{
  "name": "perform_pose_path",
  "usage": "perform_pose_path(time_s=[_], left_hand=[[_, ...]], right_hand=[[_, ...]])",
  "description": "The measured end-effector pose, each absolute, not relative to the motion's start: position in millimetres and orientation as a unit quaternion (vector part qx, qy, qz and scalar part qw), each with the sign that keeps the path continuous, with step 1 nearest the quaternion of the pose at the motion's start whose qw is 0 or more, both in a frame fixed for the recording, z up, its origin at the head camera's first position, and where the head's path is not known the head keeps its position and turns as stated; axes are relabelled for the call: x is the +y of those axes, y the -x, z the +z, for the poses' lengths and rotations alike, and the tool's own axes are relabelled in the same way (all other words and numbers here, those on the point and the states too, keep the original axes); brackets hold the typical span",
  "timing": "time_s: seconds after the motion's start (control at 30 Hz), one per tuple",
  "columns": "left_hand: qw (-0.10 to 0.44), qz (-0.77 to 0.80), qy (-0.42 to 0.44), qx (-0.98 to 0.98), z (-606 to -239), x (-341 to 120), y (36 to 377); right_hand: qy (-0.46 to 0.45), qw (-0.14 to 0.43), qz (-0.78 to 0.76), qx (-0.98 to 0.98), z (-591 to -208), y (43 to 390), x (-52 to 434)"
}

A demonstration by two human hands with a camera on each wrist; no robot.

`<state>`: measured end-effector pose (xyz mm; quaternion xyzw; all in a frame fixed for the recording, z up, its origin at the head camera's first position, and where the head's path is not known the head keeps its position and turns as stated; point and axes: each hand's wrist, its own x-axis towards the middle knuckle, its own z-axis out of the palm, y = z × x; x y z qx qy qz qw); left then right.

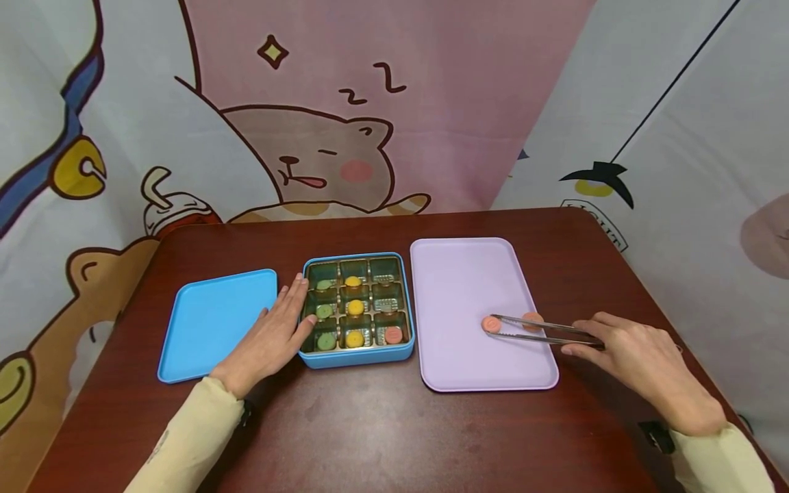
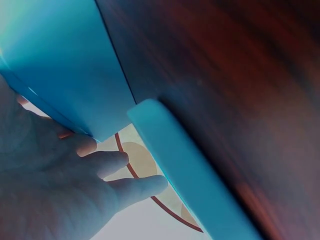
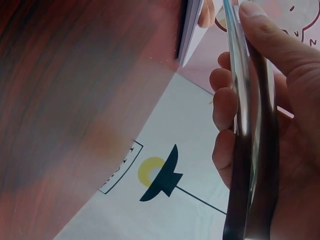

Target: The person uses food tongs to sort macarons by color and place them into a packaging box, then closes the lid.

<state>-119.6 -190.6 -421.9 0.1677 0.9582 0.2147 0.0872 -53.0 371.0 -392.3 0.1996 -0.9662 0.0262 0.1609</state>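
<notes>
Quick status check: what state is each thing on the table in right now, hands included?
Blue box: open, seven sweets inside, two compartments empty.
Blue lid: off, flat on the table left of the box.
Pink tray: holds two pink sweets.
Tongs: tips around one pink sweet.
Left hand: flat, touching the box's left side.
Right hand: grips the tongs.

We note the left hand lying flat, palm down, fingers straight and close together, their tips against the left wall of the blue box. Its forearm, in a pale yellow sleeve, runs back toward the lower left of that box. The right hand, well to the right of the box, grips metal tongs between thumb and curled fingers, wrist sleeved alike.
</notes>
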Motion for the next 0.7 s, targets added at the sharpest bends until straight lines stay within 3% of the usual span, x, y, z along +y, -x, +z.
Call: perform_pose_path(time_s=[0.7], left_hand=[[0.085,0.213,-0.169,0.959,-421.4,-191.1,120.0]], right_hand=[[-0.233,0.199,0.033,-0.951,-381.4,62.0,351.6]])
